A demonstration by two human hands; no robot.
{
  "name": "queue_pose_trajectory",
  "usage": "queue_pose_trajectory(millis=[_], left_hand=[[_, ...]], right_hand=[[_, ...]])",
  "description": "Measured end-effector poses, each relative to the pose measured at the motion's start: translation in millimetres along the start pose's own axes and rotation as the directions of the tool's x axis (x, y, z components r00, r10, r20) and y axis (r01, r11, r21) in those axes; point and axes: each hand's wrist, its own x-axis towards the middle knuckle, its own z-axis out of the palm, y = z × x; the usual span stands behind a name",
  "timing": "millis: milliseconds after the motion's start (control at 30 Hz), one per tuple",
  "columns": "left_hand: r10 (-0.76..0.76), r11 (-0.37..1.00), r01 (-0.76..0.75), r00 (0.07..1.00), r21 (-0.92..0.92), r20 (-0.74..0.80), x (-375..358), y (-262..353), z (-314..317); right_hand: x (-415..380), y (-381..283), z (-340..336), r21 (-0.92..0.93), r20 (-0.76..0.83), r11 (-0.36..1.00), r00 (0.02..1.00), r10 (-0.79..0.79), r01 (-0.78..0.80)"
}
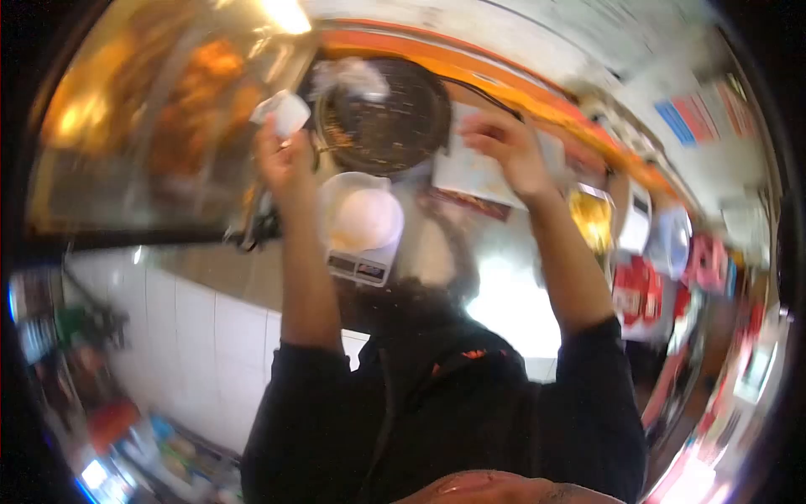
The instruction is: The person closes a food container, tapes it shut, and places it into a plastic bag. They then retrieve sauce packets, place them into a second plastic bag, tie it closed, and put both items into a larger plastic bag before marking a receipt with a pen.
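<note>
The view is blurred. Both my arms, in black sleeves, reach forward. My left hand [281, 160] holds a small white piece [285, 111], perhaps paper or a cup, next to a round dark wire basket [384, 113]. My right hand [504, 149] grips the top of a white paper sheet or bag [470, 172] just right of that basket. Something white and crumpled [357, 76] lies at the basket's far rim. Between my forearms stands a white kitchen scale [359, 267] with a white bowl [363, 214] on it.
A glass display case [159, 109] with golden fried food glows at the left. An orange counter edge [520, 92] runs behind the basket. White tiles [201, 336] lie lower left. Red and white packages [646, 290] crowd the right side.
</note>
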Motion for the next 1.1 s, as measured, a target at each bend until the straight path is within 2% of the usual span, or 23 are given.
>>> queue_pose_trajectory(millis=[33,67,100,133,167,200,233,300,333,400,467,500,533,600,633,667,733,800,867,933,1000,1033,1100], left_hand=[[0.0,0.992,-0.005,0.999,0.127,0.043,-2,12,-1],[0.284,0.9,-0.314,0.949,0.303,0.141,4,-2,-10],[0.156,0.93,-0.208,0.97,0.302,0.187,-5,22,2],[0.359,0.563,-0.589,0.806,0.58,0.47,-1,12,-13],[0.284,0.884,-0.41,0.853,0.225,0.437,1,-19,-31],[0.206,0.971,-0.136,0.893,-0.198,0.401,2,-49,-48],[0.158,0.954,0.042,0.77,-0.296,0.618,-4,-46,-53],[0.141,0.88,0.374,0.386,-0.294,0.912,1,-26,-41],[0.118,0.89,0.41,0.21,-0.197,0.971,2,-14,-19],[0.058,0.911,0.412,-0.132,0.001,0.99,-3,10,27],[-0.062,0.957,0.267,-0.206,0.117,0.977,-14,18,72],[-0.116,0.97,0.183,-0.226,0.159,0.967,-22,24,92],[-0.115,0.984,0.094,-0.317,0.152,0.941,-32,42,122],[-0.033,0.993,0.083,-0.448,0.079,0.893,-62,60,176],[0.004,0.996,0.082,-0.512,0.044,0.859,-76,68,200],[-0.116,0.974,0.09,-0.598,0.21,0.793,-88,74,220],[-0.048,0.982,0.126,-0.565,0.143,0.824,-135,81,262],[-0.018,0.963,0.222,-0.509,0.152,0.861,-199,78,309],[-0.069,0.901,0.362,-0.422,0.238,0.904,-268,72,357],[-0.033,0.862,0.493,-0.177,0.118,0.984,-351,80,409],[-0.109,0.822,0.563,0.009,0.085,0.994,-430,66,466],[-0.146,0.823,0.564,0.096,0.068,0.985,-466,66,492],[-0.297,0.793,0.606,0.283,0.07,0.912,-529,60,542]], right_hand=[[7,7,8,0.059,0.072,0.998,0.997,0.015,-0.019],[6,9,19,0.142,0.155,0.99,0.987,-0.034,0.011],[0,-13,27,-0.001,0.23,1.0,0.973,0.02,-0.02],[-2,22,32,0.233,0.367,0.968,0.93,-0.002,-0.09],[-4,32,34,0.118,0.463,0.992,0.881,-0.093,0.042],[-15,22,32,-0.017,0.573,0.993,0.812,0.106,-0.117],[-32,9,33,-0.155,0.668,0.953,0.684,0.294,-0.258],[-67,0,17,-0.492,0.573,0.782,0.534,0.622,-0.383],[-78,-1,10,-0.637,0.503,0.652,0.418,0.756,-0.412],[-116,29,-40,-0.695,0.385,0.532,0.374,0.844,-0.484],[-168,28,-99,-0.836,-0.022,0.241,0.469,0.883,-0.494],[-195,8,-121,-0.844,-0.137,0.163,0.5,0.855,-0.51],[-224,-11,-142,-0.843,-0.243,0.091,0.526,0.815,-0.53],[-298,37,-198,-0.927,-0.247,0.081,0.757,0.606,-0.367],[-332,17,-198,-0.844,-0.376,0.179,0.796,0.474,-0.505],[-367,-6,-194,-0.738,-0.508,0.297,0.789,0.346,-0.606],[-444,-14,-194,-0.614,-0.63,0.402,0.729,0.27,-0.679],[-528,-10,-186,-0.422,-0.722,0.488,0.609,0.328,-0.764],[-612,-7,-178,-0.198,-0.78,0.433,0.409,0.474,-0.879],[-719,35,-168,-0.065,-0.871,0.522,0.304,0.386,-0.85],[-799,41,-152,0.142,-0.879,0.542,0.146,0.454,-0.828],[-860,84,-139,0.191,-0.92,0.628,0.086,0.383,-0.755],[-930,104,-112,0.353,-0.911,0.674,-0.074,0.406,-0.649]])
